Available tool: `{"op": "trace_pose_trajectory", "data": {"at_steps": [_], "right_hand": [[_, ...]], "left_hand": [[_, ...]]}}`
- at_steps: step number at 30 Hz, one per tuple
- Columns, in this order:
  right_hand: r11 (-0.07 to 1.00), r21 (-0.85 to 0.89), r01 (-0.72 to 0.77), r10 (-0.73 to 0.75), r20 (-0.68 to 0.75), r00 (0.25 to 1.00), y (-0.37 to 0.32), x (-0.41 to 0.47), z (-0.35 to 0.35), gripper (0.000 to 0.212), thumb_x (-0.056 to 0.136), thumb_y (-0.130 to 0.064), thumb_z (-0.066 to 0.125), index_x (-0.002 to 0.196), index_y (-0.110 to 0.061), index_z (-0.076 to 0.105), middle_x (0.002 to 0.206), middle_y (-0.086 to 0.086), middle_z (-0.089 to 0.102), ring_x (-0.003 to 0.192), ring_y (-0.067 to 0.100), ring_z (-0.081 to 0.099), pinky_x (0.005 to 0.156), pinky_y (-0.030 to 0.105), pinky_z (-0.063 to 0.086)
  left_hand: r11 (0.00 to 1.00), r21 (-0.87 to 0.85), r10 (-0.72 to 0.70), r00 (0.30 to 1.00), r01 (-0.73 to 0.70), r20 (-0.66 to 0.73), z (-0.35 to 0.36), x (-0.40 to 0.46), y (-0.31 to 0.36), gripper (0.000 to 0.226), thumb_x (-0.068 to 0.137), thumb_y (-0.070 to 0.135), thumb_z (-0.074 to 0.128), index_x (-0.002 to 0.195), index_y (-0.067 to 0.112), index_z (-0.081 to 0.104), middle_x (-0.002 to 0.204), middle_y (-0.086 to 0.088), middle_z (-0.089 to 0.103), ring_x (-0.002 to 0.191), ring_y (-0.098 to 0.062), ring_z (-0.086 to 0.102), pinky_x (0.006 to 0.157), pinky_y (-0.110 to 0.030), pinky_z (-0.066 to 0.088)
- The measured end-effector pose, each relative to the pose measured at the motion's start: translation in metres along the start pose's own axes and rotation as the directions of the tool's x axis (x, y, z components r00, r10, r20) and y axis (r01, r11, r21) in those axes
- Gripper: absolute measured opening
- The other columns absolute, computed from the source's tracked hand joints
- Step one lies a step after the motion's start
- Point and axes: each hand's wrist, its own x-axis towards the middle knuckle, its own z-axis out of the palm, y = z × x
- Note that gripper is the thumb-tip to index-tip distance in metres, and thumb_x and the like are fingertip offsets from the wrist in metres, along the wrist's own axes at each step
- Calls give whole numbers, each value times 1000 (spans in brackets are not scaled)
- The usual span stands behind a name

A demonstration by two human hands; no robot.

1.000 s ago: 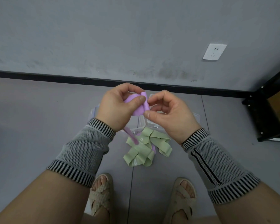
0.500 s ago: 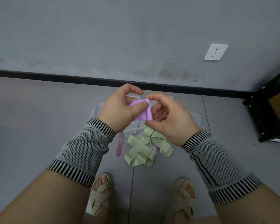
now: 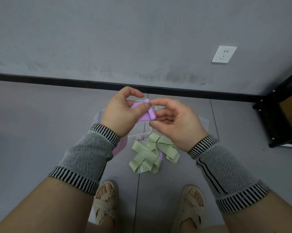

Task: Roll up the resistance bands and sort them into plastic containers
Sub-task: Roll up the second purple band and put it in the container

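Two feet in woven sandals (image 3: 106, 201) at the bottom edge, cut off by the frame. Just past them, a loose heap of pale green resistance bands (image 3: 151, 154) on the grey floor (image 3: 41, 132), with a "30" printed on one strip. Higher up, held in the air: purple resistance band (image 3: 146, 113), partly rolled, tight roll sitting at its right end. Left hand (image 3: 120, 111) curled round the flat part, thumb pressing on top. Right hand (image 3: 173, 118) pinching the roll between thumb and forefinger, other fingers curled in. Loose purple tail dangling behind the left wrist sleeve (image 3: 89, 153), mostly hidden. Clear plastic containers (image 3: 203, 122) on the floor under the hands, largely blocked, contents impossible to make out. Farther back, white wall socket (image 3: 224, 54).
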Motion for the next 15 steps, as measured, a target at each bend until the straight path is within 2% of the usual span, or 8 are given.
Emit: {"op": "trace_pose_trajectory", "data": {"at_steps": [4, 10, 13, 15], "right_hand": [[999, 29, 25, -24, -36, 999, 0, 0, 2, 36, 81, 6, 67, 101, -25, 67, 93, -3, 73, 86, 8, 70, 80, 20, 53], [997, -35, 71, -75, -131, 989, -2, -2, 3, 29, 79, -1, 72, 100, -21, 70, 81, -20, 68, 78, -1, 68, 77, 16, 53], [991, -90, 95, -108, -156, 982, -1, -4, 4, 22, 80, -4, 72, 98, -16, 73, 81, -17, 70, 78, 4, 70, 76, 20, 56], [988, -118, 100, -118, -154, 981, 0, -5, 4, 21, 80, -4, 72, 95, -19, 74, 82, -14, 70, 79, 5, 70, 76, 21, 56]], "left_hand": [[1000, -16, 16, 1000, -16, -8, -1, 0, 0, 13, 83, 19, 70, 91, 20, 60, 72, -1, 72, 58, -7, 63, 54, -17, 48], [998, -57, 16, 1000, -14, 24, 1, -1, 2, 8, 84, 19, 68, 89, 20, 63, 73, 0, 74, 67, -11, 69, 61, -20, 53], [994, -111, 16, 998, -10, 55, 1, -3, 5, 9, 85, 13, 67, 89, 19, 62, 74, -3, 73, 67, -11, 70, 60, -20, 53], [993, -116, 24, 998, -17, 56, 2, -3, 6, 10, 85, 10, 66, 88, 18, 61, 75, -5, 73, 66, -12, 69, 60, -21, 54]]}}
